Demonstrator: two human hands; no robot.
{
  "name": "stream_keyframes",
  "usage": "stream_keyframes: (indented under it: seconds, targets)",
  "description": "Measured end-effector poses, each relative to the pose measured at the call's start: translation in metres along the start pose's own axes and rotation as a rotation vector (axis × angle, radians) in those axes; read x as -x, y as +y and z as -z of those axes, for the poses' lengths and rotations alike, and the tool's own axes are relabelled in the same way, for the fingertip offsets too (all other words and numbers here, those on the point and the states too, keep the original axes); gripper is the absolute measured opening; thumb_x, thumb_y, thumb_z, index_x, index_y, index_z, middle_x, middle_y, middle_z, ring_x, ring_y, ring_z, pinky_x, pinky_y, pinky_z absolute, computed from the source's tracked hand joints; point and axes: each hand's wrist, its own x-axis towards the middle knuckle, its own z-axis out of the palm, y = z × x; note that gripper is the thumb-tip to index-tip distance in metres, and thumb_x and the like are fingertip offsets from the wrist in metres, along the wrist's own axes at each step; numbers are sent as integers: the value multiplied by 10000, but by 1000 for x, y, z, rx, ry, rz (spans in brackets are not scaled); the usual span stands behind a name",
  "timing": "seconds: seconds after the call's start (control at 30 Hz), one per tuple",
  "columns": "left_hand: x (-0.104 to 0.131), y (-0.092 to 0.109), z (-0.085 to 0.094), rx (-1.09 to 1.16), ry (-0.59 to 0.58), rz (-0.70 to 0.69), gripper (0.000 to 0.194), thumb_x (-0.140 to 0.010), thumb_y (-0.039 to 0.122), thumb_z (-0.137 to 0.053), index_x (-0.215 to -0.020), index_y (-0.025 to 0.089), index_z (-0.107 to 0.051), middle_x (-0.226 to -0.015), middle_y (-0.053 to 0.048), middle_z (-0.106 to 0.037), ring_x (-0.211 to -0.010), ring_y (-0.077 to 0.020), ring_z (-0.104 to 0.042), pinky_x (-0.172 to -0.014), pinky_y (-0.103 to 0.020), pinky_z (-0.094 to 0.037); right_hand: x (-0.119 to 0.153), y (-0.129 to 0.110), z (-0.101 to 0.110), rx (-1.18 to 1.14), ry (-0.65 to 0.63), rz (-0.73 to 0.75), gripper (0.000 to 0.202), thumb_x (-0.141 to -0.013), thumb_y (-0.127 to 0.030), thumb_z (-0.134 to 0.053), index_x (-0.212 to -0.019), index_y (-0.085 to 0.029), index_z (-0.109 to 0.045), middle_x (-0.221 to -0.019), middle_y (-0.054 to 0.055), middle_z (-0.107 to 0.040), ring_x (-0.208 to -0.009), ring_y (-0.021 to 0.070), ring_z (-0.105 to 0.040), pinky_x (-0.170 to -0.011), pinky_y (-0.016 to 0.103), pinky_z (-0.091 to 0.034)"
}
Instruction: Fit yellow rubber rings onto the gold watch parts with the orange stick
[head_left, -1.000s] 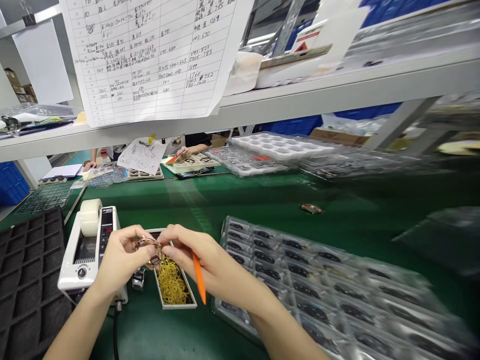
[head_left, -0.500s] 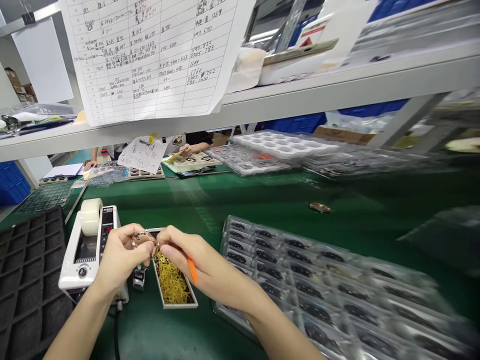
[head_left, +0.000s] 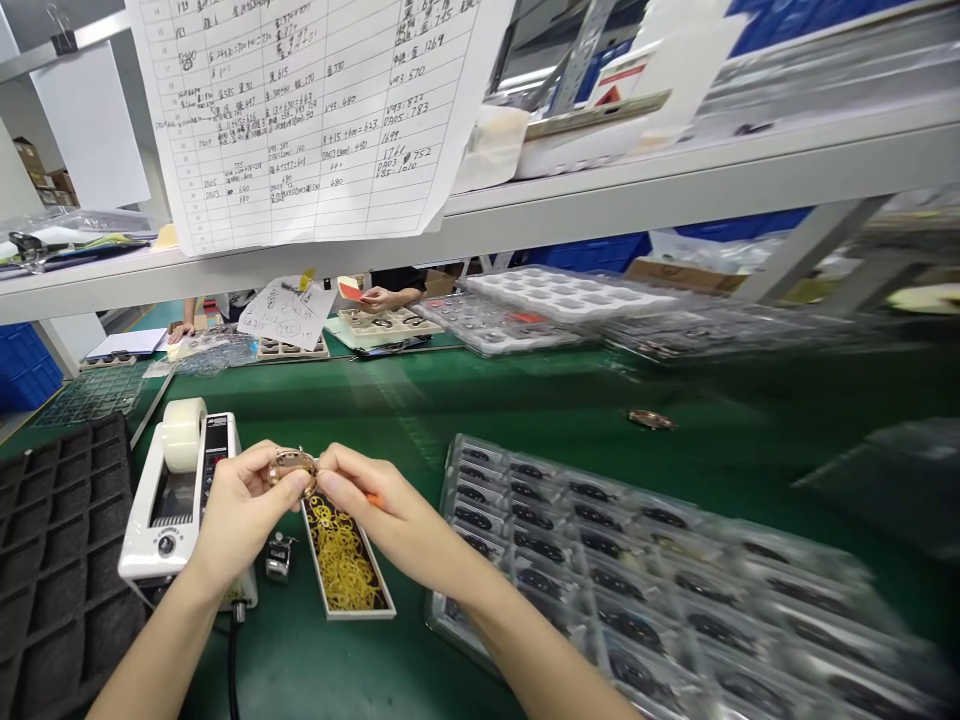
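My left hand (head_left: 244,505) pinches a round, rose-gold watch case (head_left: 291,464) between thumb and fingers. At the right edge of that case, the fingertips of my right hand (head_left: 375,500) are pressed together. An orange tool (head_left: 374,500) shows partly within my right hand; the rest of it is covered by the fingers. Below both hands lies a white-rimmed box (head_left: 360,613) holding yellow rings (head_left: 341,560). A small metal counter (head_left: 278,558) stands left of the box, beside the white tape dispenser (head_left: 180,500).
Clear trays of dark parts (head_left: 600,560) cover the right side. A black compartment tray (head_left: 64,560) lies left. Another rose-gold piece (head_left: 651,419) rests on the green table (head_left: 352,400). Handwritten paper (head_left: 315,120) hangs from the shelf (head_left: 600,205). Across the table, a person's hand (head_left: 381,299) holds something red.
The watch case has tilted in my left hand. My right hand has turned, so less of the orange tool shows. Across the table, the other person's hand has raised a red and yellow item.
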Motion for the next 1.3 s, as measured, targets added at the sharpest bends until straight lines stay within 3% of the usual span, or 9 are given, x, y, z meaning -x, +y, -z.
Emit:
stream_keyframes:
  seconds: [0.2,0.43,0.6,0.93,1.13,1.23,1.3]
  targets:
    - [0,0,-3,-35,26,-38,190,-745,300,-704,-670,130,-666,-684,-17,-535,-626,-123,-479,-557,-230,-405,0,-3,-5,78,91,-13,227,-888,-284,-445,-680,-214,-389,-592,-57,-393,-544,101,-346,-512,230,-287]
    - [2,2,-6,-20,46,-55,175,-762,313,-698,-778,141,-720,-720,-26,-580,-621,-125,-517,-575,-237,-473,-2,-3,-4,11,170,-16,228,-840,-279,-461,-638,-213,-379,-569,-61,-350,-529,95,-312,-487,225,-268]
    - [2,-2,-8,-15,91,-63,192,-764,331,-699,-809,148,-734,-721,-22,-591,-590,-113,-513,-533,-220,-453,-1,-1,-6,59,214,11,248,-854,-274,-452,-628,-212,-369,-560,-59,-359,-522,92,-316,-486,225,-279]
    - [2,-4,-2,-5,77,-17,209,-781,348,-698,-775,139,-695,-607,11,-552,-534,-99,-488,-492,-204,-383,2,-4,10,91,9,15,249,-975,-336,-386,-798,-199,-495,-718,-17,-522,-632,116,-452,-584,238,-376]
    - [2,-7,-1,-12,48,8,197,-805,333,-676,-783,138,-696,-587,6,-567,-512,-96,-486,-467,-195,-373,1,2,6,8,2,2,391,-982,-471,-347,-710,-203,-429,-646,-34,-432,-592,113,-375,-556,247,-327]
    - [2,-10,-3,-170,126,-152,144,-838,249,-626,-786,141,-704,-640,-7,-585,-540,-108,-529,-492,-207,-424,-2,4,3,-39,87,-67,490,-943,-583,-358,-630,-206,-375,-582,-53,-321,-542,102,-290,-514,251,-262]
    - [3,-14,-4,-403,240,-409,138,-863,167,-582,-853,148,-718,-677,-14,-597,-581,-119,-563,-544,-221,-470,-2,2,2,-62,184,-126,526,-905,-616,-412,-584,-203,-369,-557,-56,-294,-531,98,-275,-512,256,-242]
